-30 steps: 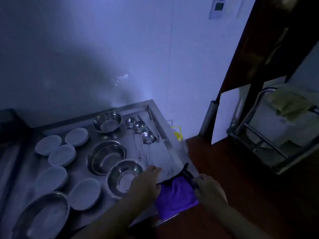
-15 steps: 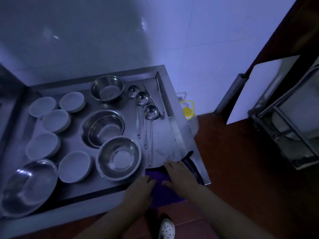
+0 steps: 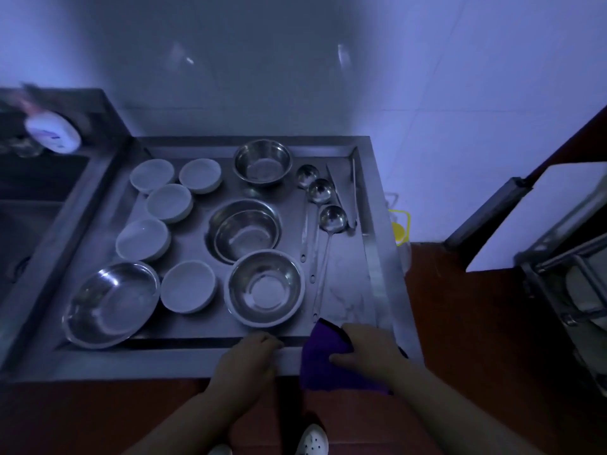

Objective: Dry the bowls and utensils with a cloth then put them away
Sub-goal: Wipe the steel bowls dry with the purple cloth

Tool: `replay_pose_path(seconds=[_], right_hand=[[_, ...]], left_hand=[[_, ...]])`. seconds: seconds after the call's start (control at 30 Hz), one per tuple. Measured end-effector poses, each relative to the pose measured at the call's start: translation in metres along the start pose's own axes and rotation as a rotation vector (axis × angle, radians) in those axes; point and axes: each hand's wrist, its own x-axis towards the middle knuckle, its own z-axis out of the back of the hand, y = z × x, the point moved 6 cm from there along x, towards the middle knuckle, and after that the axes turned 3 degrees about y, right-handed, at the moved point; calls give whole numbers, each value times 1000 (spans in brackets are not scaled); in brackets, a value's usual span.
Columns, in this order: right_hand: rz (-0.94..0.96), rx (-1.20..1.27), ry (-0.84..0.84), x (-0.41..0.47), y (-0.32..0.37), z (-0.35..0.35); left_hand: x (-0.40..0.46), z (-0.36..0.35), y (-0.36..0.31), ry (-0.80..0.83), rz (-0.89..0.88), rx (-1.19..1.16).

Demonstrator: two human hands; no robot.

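Bowls on tray (image 3: pixel 98 205) — four steel, five white, three ladles; right hand (image 3: pixel 368 348) grips purple cloth (image 3: pixel 320 359), left hand (image 3: pixel 251 354) loosely curled, empty.

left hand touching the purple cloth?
Apart. The head view shows the left hand on the tray's front rim, with bare metal between it and the purple cloth.

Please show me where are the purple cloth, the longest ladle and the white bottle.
purple cloth (image 3: pixel 320 359): head view, middle of fabric.
longest ladle (image 3: pixel 333 218): head view, its bowl.
white bottle (image 3: pixel 54 133): head view, its body.
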Motion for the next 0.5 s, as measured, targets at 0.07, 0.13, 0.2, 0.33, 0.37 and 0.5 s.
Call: replay_pose_path(seconds=[0.07,0.13,0.2,0.33,0.37,0.5], right_hand=[[39,97,-14,-2,14,12],[56,236,-83,-1,34,28],[63,376,-168,3,60,47],[92,615,-278,18,123,75],[94,669,-292,22,138,78],[52,769,-383,36,193,78]], left_hand=[[-14,19,18,-85,61,-65],[-29,38,41,-154,151,-123],[-45,56,67,-221,261,-169],[-84,87,130,-327,455,-269],[-94,93,147,-335,503,-267],[-125,117,209,-354,612,-271]])
